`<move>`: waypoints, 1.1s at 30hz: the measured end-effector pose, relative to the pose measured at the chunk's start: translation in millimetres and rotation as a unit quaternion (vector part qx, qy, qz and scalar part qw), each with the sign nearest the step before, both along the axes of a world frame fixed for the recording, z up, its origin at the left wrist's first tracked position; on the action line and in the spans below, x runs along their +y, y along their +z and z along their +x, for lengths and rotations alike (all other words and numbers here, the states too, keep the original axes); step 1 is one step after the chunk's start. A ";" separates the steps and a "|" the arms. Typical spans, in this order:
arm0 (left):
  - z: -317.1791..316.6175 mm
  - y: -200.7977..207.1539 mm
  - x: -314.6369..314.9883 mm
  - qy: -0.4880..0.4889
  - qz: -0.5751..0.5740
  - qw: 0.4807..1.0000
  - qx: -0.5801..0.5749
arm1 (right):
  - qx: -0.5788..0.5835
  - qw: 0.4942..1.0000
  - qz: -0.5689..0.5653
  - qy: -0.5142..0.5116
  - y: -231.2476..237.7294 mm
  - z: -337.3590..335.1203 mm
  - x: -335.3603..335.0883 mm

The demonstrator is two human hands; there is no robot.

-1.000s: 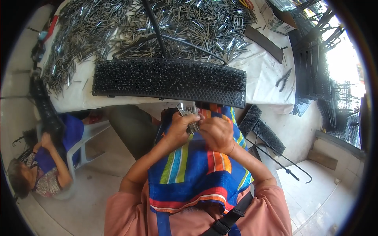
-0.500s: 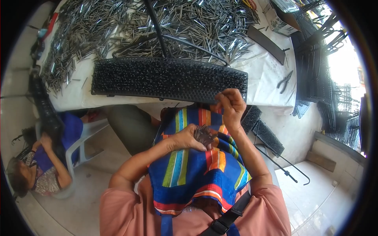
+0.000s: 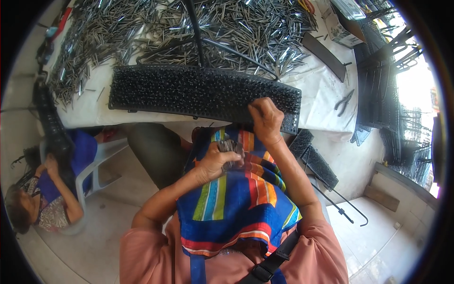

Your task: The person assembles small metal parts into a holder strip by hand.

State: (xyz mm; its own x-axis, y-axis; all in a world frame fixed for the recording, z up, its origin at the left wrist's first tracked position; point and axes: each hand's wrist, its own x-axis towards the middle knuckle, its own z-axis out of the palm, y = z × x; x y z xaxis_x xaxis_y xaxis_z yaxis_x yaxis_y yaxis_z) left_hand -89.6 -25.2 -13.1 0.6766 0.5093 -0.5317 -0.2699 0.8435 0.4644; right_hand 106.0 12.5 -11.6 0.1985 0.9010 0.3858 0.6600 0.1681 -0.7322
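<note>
From the head view, my right hand (image 3: 266,119) has left my lap and now presses its closed fingertips onto the near edge of the black spiked strip (image 3: 203,92), toward its right end, seemingly seating a pin. My left hand (image 3: 218,161) stays in my lap at six o'clock from the strip, curled round a bundle of metal pins (image 3: 231,147). Loose pins (image 3: 189,28) heap the worktop (image 3: 317,90) at twelve.

right hand (image 3: 266,119) fingers tucked behind black spiked strip (image 3: 203,92), pin pile (image 3: 189,28) cut off at top edge
</note>
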 end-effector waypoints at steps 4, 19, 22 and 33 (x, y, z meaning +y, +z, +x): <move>2.3 3.2 5.1 0.045 -0.067 0.993 0.082 | -0.080 0.996 0.010 0.028 5.1 -5.6 0.2; 21.0 -8.5 13.8 0.088 -0.021 0.989 0.117 | -0.165 0.982 -0.046 0.086 16.2 -0.8 4.2; 22.7 -6.7 15.3 0.107 -0.007 0.990 0.095 | -0.040 0.990 -0.115 0.068 20.5 -1.6 -14.0; 41.3 -1.6 14.7 0.169 -0.012 0.980 0.105 | 0.378 0.902 -0.206 -0.034 13.4 -8.1 -35.7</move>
State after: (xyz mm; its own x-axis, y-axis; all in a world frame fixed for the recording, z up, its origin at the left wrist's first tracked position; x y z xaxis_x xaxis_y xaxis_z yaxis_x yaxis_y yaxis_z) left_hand -48.2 -10.5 -14.7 0.3462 0.6712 -0.6554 -0.4372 0.7336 0.5203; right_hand 97.9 -23.2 1.8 0.3251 0.9125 -0.2481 -0.0564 -0.2432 -0.9683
